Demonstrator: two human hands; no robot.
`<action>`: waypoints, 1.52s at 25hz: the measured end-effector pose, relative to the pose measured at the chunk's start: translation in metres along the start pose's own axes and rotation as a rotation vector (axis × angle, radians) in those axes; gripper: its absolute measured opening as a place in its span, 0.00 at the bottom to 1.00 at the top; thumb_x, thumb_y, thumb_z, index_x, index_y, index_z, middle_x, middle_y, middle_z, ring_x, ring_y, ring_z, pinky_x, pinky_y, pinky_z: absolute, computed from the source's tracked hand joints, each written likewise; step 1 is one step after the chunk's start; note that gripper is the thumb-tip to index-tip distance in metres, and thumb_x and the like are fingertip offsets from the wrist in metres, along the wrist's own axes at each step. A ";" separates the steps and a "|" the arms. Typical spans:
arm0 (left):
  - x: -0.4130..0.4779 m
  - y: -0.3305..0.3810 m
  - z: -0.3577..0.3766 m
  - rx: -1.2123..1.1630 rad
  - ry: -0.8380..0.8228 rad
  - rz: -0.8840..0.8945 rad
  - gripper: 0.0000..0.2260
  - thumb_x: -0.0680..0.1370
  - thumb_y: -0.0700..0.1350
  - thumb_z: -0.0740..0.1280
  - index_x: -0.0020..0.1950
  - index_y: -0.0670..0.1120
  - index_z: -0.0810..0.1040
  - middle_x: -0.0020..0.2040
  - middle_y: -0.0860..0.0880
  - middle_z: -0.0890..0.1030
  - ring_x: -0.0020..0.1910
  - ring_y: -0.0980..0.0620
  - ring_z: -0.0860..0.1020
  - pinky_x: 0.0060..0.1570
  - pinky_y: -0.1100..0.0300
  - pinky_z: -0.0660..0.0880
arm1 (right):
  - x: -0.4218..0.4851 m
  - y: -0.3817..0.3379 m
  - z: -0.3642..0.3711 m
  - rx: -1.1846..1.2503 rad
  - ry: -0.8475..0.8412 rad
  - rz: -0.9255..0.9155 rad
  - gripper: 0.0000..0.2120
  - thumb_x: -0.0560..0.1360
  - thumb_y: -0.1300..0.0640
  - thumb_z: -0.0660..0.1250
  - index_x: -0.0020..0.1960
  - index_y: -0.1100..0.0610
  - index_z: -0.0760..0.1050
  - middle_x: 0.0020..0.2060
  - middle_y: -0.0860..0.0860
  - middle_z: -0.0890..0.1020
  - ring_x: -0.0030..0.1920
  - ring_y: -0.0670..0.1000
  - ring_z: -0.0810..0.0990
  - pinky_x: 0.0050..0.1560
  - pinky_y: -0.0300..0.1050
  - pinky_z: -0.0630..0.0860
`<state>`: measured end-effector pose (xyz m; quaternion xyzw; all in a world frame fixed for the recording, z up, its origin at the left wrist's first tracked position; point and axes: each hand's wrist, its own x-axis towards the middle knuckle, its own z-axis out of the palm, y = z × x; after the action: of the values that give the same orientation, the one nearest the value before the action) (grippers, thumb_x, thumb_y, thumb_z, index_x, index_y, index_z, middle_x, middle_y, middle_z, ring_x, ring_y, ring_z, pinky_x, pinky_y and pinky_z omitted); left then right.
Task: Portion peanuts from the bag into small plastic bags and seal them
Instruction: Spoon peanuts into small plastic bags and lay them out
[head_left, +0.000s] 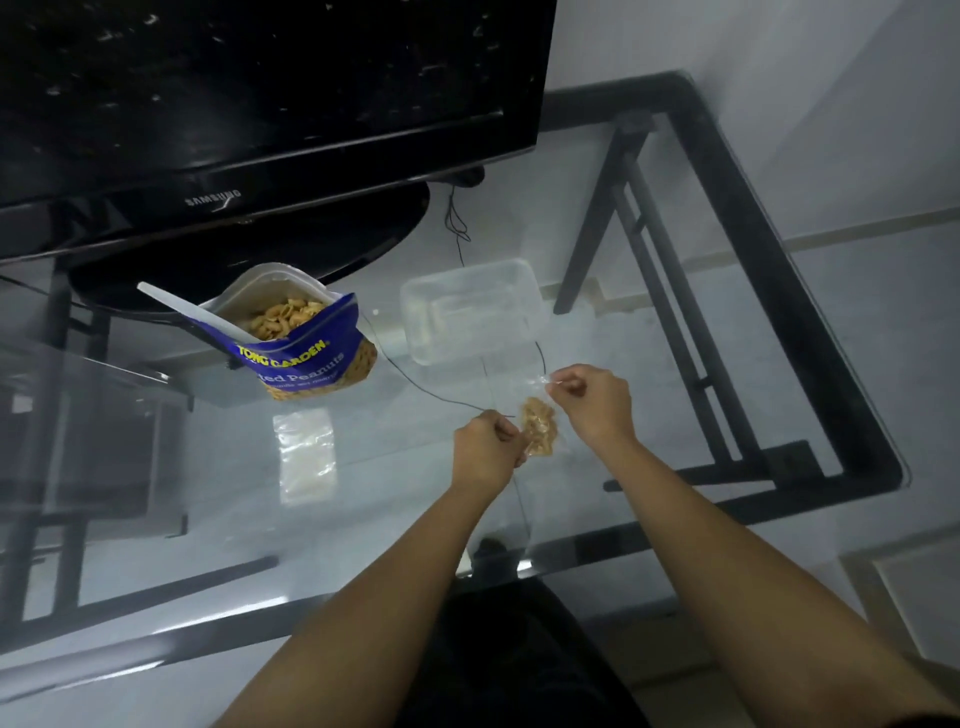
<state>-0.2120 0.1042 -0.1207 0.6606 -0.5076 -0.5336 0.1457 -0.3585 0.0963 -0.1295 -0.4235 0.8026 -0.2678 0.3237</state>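
A blue peanut bag (306, 353) stands open on the glass table, peanuts showing inside, with a white spoon (179, 309) sticking out of it to the left. Between my hands hangs a small clear plastic bag (539, 426) with a portion of peanuts in it. My left hand (485, 452) pinches the bag's left top edge. My right hand (592, 400) pinches its right top corner, slightly higher. A pile of empty small plastic bags (305, 454) lies flat on the glass to the left of my hands.
A clear plastic container (470, 309) sits behind my hands. A black TV (260, 104) on its stand fills the back left. A thin black cable (415, 382) runs across the glass table (727, 395), whose black frame edges the right side.
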 end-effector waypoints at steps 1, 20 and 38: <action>0.000 0.000 0.001 0.039 0.004 0.026 0.10 0.72 0.41 0.71 0.35 0.45 0.72 0.31 0.47 0.79 0.27 0.56 0.77 0.33 0.65 0.77 | 0.001 0.000 0.001 -0.021 -0.008 -0.003 0.08 0.71 0.58 0.71 0.50 0.58 0.81 0.43 0.53 0.84 0.40 0.46 0.79 0.46 0.36 0.73; -0.003 -0.119 -0.205 0.655 0.387 0.433 0.17 0.74 0.39 0.69 0.61 0.38 0.76 0.56 0.38 0.80 0.55 0.38 0.78 0.56 0.51 0.74 | -0.089 -0.090 0.169 -0.486 -0.373 -0.667 0.24 0.80 0.55 0.53 0.73 0.63 0.57 0.74 0.59 0.60 0.74 0.57 0.59 0.73 0.50 0.56; 0.001 -0.109 -0.223 0.900 0.368 0.583 0.03 0.73 0.45 0.69 0.45 0.47 0.79 0.44 0.49 0.81 0.45 0.47 0.78 0.46 0.48 0.70 | -0.090 -0.072 0.175 -0.634 -0.372 -0.673 0.29 0.78 0.43 0.32 0.74 0.57 0.43 0.75 0.50 0.49 0.76 0.50 0.48 0.73 0.46 0.45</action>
<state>0.0345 0.0737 -0.1149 0.5723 -0.8127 -0.0785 0.0771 -0.1524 0.1095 -0.1658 -0.7774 0.5918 -0.0201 0.2123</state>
